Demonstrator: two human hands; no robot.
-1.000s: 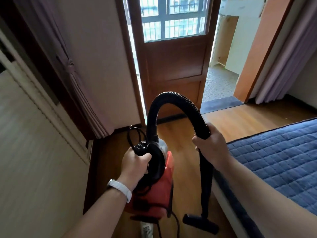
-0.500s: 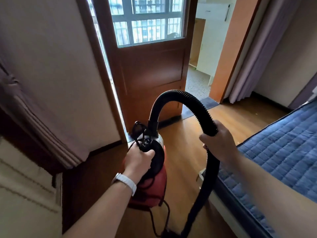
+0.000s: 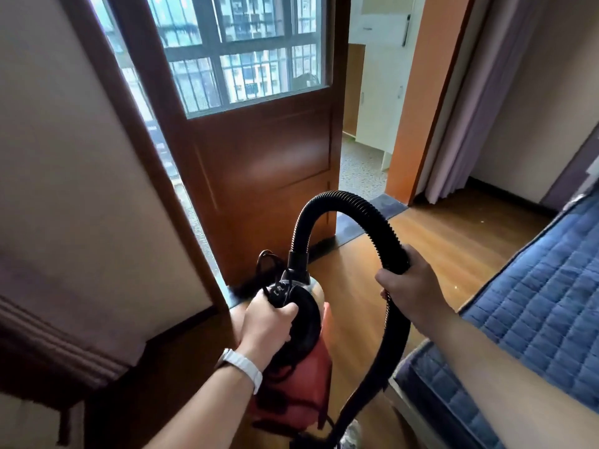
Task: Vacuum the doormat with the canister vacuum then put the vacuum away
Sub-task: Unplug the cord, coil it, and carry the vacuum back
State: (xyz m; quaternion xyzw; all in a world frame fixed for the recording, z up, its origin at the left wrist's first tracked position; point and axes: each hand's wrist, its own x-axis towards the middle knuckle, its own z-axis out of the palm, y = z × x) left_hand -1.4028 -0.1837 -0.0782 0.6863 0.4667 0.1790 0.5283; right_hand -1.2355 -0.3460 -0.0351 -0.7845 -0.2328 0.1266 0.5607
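hose (image 3: 343,197): lower end leaves the bottom edge, right of the canister vacuum (image 3: 304,380)
canister vacuum: handle covered by the gripping left hand (image 3: 265,322); left side behind the wrist
doormat (image 3: 385,205): beyond the canister vacuum, crossed by the hose; full extent unclear
bed (image 3: 534,303): right of the canister vacuum, cut by the right edge

Daylight enters through the barred glass pane of the brown wooden door (image 3: 240,50), leaving the near corner dim; wide-angle edges bend, with slight blur overall.
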